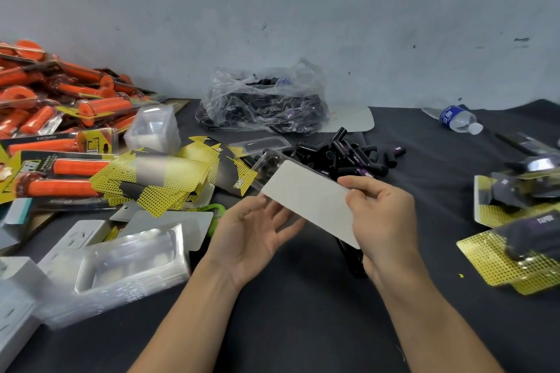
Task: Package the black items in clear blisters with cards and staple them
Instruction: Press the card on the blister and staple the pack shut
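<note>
Meeting a scuffed wall, dark cloth lies under the card.

**Q:** Where is the camera set?
**A:** 1 wide-angle view, worn on the person's head, facing forward and down across the dark table to the grey wall.

**Q:** How near is it?
**A:** Close. Both forearms enter from the bottom edge. The left hand and the right hand, which pinches a white card, sit near frame centre. The table's far edge bows at the right.
</note>
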A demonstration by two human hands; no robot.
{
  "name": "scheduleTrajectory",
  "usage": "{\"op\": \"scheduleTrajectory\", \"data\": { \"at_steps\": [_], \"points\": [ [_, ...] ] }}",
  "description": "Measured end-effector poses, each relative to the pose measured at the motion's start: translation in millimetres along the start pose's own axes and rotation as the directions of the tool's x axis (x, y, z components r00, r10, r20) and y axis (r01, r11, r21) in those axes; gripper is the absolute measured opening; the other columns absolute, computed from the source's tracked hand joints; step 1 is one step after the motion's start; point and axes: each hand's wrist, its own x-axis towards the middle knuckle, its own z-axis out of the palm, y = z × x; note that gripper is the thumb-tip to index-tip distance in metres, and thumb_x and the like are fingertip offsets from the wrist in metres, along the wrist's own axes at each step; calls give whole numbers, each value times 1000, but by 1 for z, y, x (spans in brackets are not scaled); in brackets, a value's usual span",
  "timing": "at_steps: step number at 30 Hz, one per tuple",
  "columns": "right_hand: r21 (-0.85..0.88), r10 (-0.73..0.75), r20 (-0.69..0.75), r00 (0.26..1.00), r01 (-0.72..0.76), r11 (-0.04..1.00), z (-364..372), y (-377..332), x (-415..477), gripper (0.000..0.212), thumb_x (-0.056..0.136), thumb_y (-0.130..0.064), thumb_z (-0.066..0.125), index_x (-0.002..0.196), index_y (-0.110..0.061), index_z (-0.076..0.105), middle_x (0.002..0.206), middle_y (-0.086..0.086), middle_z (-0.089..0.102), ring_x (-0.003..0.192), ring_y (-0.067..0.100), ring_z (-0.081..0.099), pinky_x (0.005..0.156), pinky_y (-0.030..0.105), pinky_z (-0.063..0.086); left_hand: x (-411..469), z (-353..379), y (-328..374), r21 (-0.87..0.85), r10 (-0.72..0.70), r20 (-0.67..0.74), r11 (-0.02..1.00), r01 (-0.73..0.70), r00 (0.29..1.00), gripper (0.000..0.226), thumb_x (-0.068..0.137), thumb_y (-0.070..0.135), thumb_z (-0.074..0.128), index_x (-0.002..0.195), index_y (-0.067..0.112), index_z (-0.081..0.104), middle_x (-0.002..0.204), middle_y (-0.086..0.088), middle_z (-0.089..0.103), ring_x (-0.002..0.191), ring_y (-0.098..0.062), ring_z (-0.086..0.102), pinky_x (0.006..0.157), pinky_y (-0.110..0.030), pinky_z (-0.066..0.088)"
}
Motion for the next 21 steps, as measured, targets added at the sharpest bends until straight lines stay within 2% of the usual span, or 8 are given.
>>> {"op": "scheduleTrajectory", "data": {
  "at_steps": [2, 4, 7, 11, 13, 15, 18, 21],
  "points": [
    [-19, -39, -44, 998, 39, 999, 2, -1, -5, 30, 89, -7, 63, 83, -32, 79, 76, -24, 75, 73, -3, 71, 67, 24, 54, 1, 2, -4, 127, -23, -56, 991, 30, 998, 35, 93, 21, 64, 126, 12, 69, 139, -12, 65, 128, -29, 63, 95, -47, 57],
    [-101, -107, -24, 994, 104, 989, 2, -2, -10, 24, 85, -11, 67, 81, -33, 76, 75, -27, 73, 72, -7, 69, 61, 18, 51, 4, 4, -8, 239, 10, -155, 971, 28, 988, 35, 96, 23, 63, 129, 11, 65, 132, -12, 69, 118, -26, 69, 89, -43, 60],
    [-182, -124, 133, 983, 147, 972, 1, -4, -15, 17, 77, -15, 77, 82, -31, 74, 72, -20, 74, 64, -2, 70, 53, 19, 52, 8, 2, -11, 393, 134, -286, 919, -11, 949, 26, 103, 18, 53, 119, 12, 73, 117, -13, 75, 99, -23, 72, 82, -38, 62],
    [-283, -99, 269, 958, 176, 943, 5, -5, -20, 18, 79, -19, 79, 87, -33, 71, 70, -16, 74, 65, 1, 71, 55, 26, 57, 6, 6, -12, 573, 209, -322, 820, 14, 924, 28, 104, 22, 54, 102, 26, 82, 106, -11, 78, 88, -21, 76, 71, -37, 62],
    [-268, -77, 277, 958, 154, 951, 5, -6, -19, 17, 82, -17, 77, 87, -32, 70, 68, -9, 74, 65, 7, 72, 57, 31, 59, 4, 9, -12, 576, 229, -343, 817, 12, 911, 28, 104, 30, 55, 98, 28, 82, 97, -9, 79, 77, -17, 76, 55, -27, 56],
    [-188, -20, 278, 960, 75, 979, 4, -5, -17, 17, 86, -13, 75, 88, -30, 71, 67, -2, 74, 66, 14, 72, 54, 31, 57, 5, 11, -12, 551, 242, -370, 834, 2, 897, 39, 106, 39, 51, 90, 27, 84, 84, -5, 78, 62, -11, 70, 45, -21, 47],
    [-89, 62, 281, 958, -38, 995, 5, -3, -14, 17, 92, -9, 71, 91, -26, 72, 69, -1, 75, 61, 10, 72, 49, 23, 52, 6, 12, -13, 532, 252, -355, 846, -27, 900, 44, 107, 41, 48, 89, 25, 84, 81, -2, 78, 57, -8, 68, 43, -18, 45],
    [-38, 106, 293, 950, -100, 994, 7, -1, -12, 16, 95, -7, 68, 92, -22, 72, 72, -3, 77, 59, 6, 70, 49, 23, 52, 5, 12, -13, 538, 262, -306, 841, -61, 915, 35, 106, 35, 52, 99, 21, 83, 83, -1, 77, 58, -7, 66, 45, -16, 45]
  ]
}}
